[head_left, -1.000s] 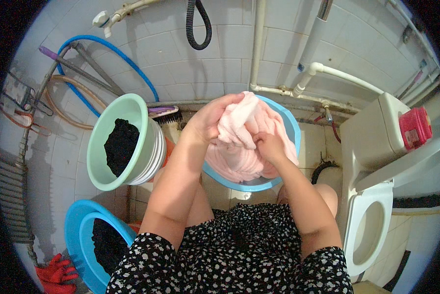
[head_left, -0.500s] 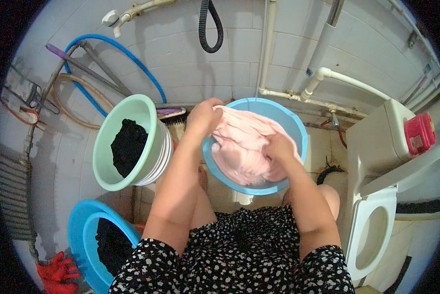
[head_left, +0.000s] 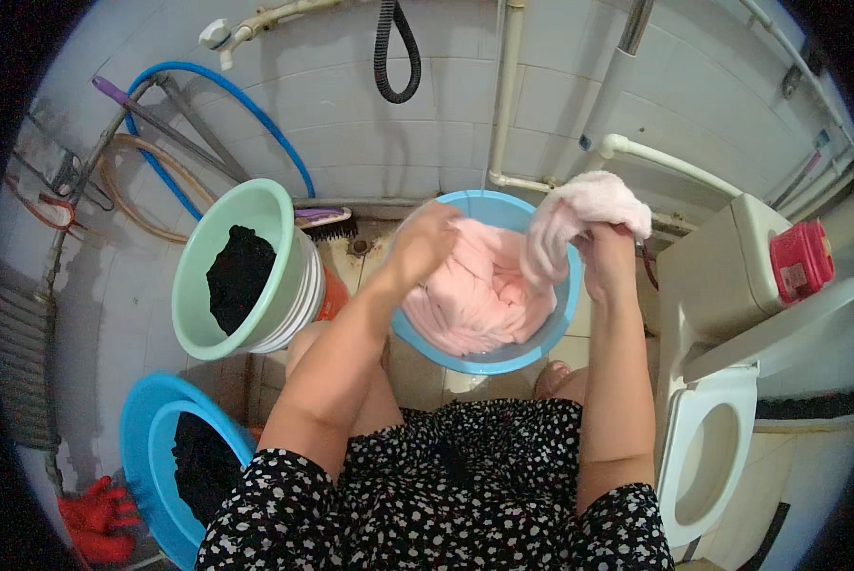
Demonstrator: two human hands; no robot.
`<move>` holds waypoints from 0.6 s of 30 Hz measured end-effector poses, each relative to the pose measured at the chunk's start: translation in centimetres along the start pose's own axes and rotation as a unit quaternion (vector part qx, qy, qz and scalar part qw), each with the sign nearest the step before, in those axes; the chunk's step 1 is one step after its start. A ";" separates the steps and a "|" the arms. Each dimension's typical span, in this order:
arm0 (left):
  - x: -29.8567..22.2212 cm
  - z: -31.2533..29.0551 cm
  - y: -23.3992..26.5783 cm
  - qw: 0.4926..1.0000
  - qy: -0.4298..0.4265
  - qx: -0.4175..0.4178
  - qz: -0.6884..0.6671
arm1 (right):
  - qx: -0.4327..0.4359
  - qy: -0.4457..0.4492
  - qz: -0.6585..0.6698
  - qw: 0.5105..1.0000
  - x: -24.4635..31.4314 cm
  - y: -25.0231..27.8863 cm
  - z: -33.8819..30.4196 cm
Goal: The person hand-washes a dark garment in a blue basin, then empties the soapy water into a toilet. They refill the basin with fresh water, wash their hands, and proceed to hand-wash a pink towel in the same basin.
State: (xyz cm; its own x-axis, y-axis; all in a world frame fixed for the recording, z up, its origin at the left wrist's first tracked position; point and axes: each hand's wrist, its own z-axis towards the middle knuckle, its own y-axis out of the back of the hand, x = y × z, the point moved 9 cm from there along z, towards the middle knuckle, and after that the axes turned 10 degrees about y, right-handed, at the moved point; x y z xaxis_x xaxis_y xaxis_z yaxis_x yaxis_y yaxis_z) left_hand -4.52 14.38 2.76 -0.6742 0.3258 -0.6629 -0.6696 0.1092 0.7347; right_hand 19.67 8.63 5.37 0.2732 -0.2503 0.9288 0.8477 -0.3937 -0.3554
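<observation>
A soft, fluffy pink cloth (head_left: 479, 305) lies bunched in a light blue basin (head_left: 484, 364) in front of me. One end of it is raised above the basin's right rim, with my right hand (head_left: 606, 262) closed on it from below. At the left rim, my left hand (head_left: 425, 240) is bent over the cloth's edge and seems to grip it; motion blurs its fingers. The raised part hides a stretch of the far right rim.
On my left, a pale green basin (head_left: 189, 319) with black cloth (head_left: 241, 281) sits on a white ribbed bucket (head_left: 295, 319). Nearer is a blue basin (head_left: 141, 457) holding black fabric (head_left: 203, 466). A toilet (head_left: 707, 466) stands right; a brush (head_left: 330, 224) lies near the wall.
My right hand has come up and to the right, lifting one end of the pink cloth out over the rim. My left hand has shifted slightly down at the left rim.
</observation>
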 end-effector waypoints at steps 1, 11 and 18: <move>-0.6 -0.3 -2.4 0.994 0.002 0.067 -0.086 | 0.016 0.028 0.034 0.999 1.0 -0.5 0.1; 5.6 -1.6 -12.2 0.936 0.080 0.114 0.323 | 0.008 0.087 0.014 0.996 1.4 1.3 1.9; 0.0 -0.4 -3.3 0.993 0.084 0.075 0.019 | 0.267 0.048 -0.495 0.826 -7.4 1.7 1.6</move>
State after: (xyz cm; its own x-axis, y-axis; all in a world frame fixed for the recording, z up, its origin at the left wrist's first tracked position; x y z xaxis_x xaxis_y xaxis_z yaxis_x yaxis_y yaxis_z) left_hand -2.43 13.64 0.27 -0.7490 0.1721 -0.6399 -0.5972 0.2430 0.7644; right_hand 19.84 11.27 -1.92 -0.6885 -0.1188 0.7155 0.7212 -0.0074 0.6927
